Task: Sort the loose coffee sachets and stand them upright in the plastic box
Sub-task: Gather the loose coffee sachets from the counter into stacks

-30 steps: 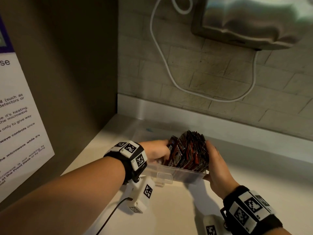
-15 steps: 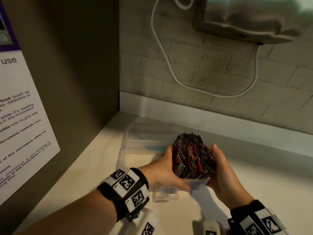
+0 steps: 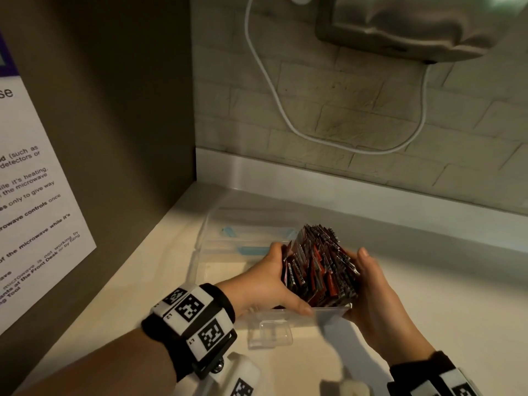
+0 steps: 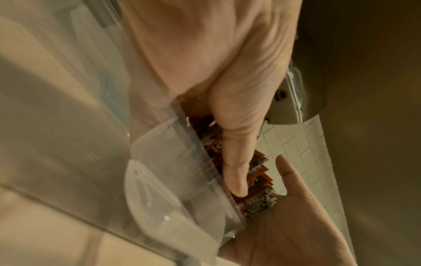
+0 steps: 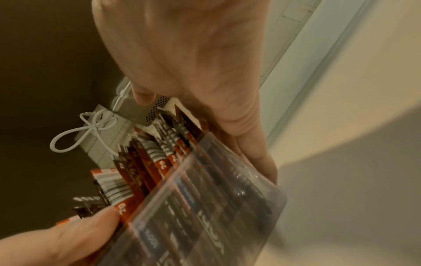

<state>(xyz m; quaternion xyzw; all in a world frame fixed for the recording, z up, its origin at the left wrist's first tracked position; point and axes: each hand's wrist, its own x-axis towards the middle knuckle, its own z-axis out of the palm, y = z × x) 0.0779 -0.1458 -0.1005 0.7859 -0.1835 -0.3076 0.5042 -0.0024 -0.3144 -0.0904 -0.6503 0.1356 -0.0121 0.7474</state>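
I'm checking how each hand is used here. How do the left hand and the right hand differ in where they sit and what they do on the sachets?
The left hand sits on the sachets' left side; the right hand is on their right.
The left thumb lies across the near face along the plastic box's front rim; the right thumb points up beside the bundle.
Both press the bundle from opposite sides as it stands in the box.

Sachets [image 3: 318,270] upright in box [image 3: 328,312], left hand [image 3: 265,284] left, right hand [image 3: 380,304] right, lid [image 3: 243,238] behind.
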